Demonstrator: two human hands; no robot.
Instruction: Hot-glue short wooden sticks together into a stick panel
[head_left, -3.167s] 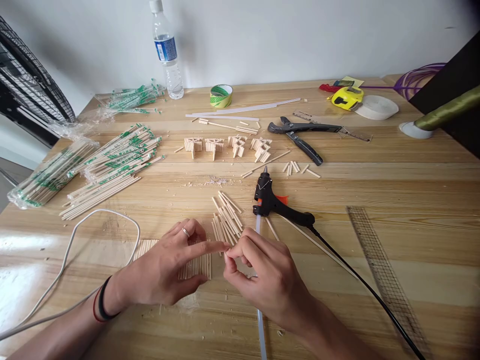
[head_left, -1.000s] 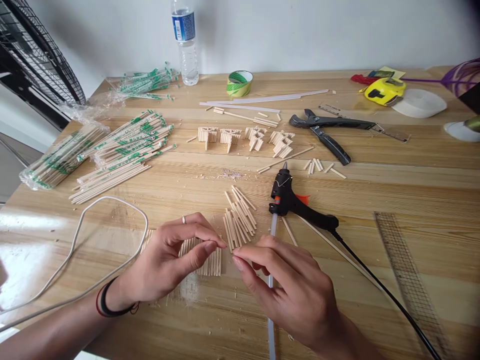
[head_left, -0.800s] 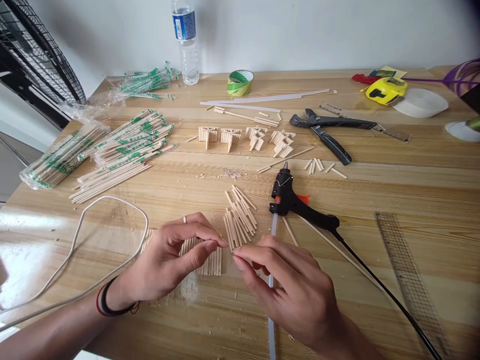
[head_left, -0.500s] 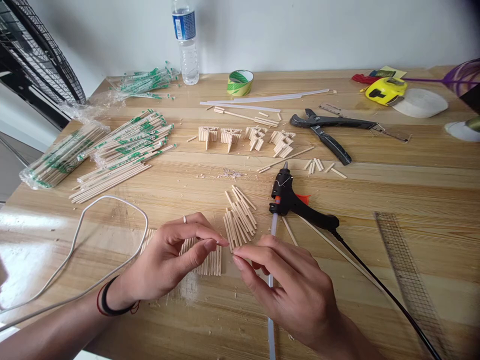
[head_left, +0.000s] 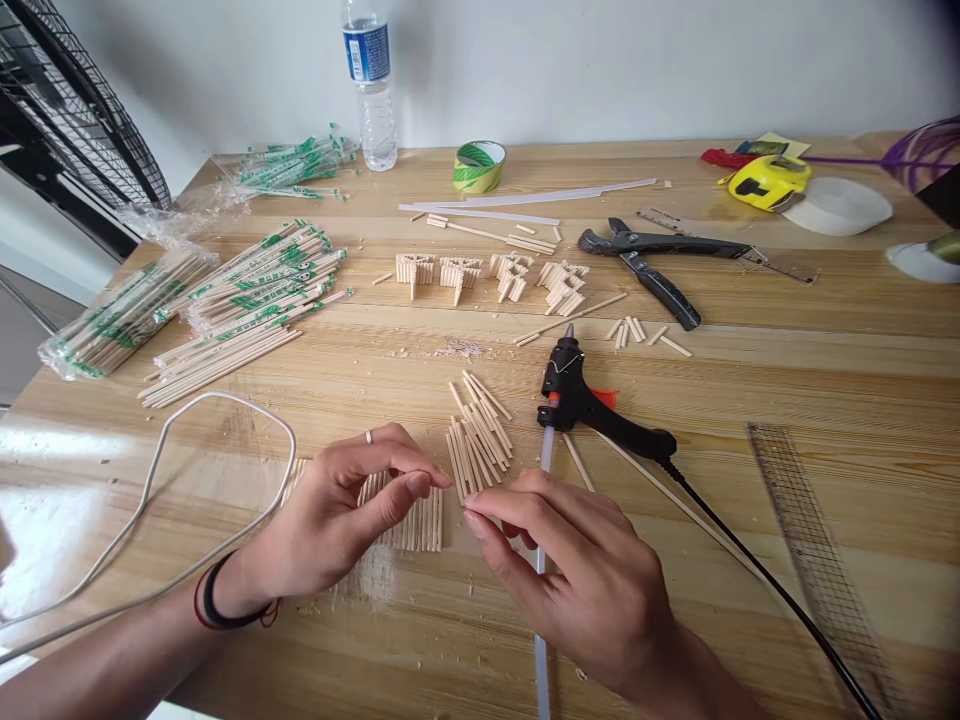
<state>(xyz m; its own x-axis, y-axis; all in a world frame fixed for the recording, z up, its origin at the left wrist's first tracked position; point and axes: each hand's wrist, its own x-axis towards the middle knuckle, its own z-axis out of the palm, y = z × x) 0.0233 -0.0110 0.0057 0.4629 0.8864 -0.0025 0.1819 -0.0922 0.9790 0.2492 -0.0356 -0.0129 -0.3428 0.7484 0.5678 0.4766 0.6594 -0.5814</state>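
My left hand (head_left: pixel 356 515) hovers over a row of short wooden sticks laid side by side (head_left: pixel 420 525), partly covering it. Its index finger reaches out past the thumb, with nothing visible held between them. My right hand (head_left: pixel 577 570) has thumb and index fingertip pinched together close to the left fingertips. Whatever is in that pinch is too small to make out. Just beyond the fingers lies a loose pile of cut wooden sticks (head_left: pixel 480 435). A black hot glue gun (head_left: pixel 574 385) rests to the right, its clear glue stick (head_left: pixel 541 640) running beneath my right hand.
Several small stick assemblies (head_left: pixel 459 272) stand mid-table. Behind are cutting pliers (head_left: pixel 660 255), a tape roll (head_left: pixel 480 167), a water bottle (head_left: pixel 375 110) and a yellow tape measure (head_left: pixel 769 183). Wrapped chopsticks (head_left: pixel 262 270) and a white cable (head_left: pixel 161 460) lie left; a clear ruler (head_left: pixel 814 540) right.
My left index fingertip and thumb have parted slightly. The right hand keeps its pinch, and the things on the table stay where they were.
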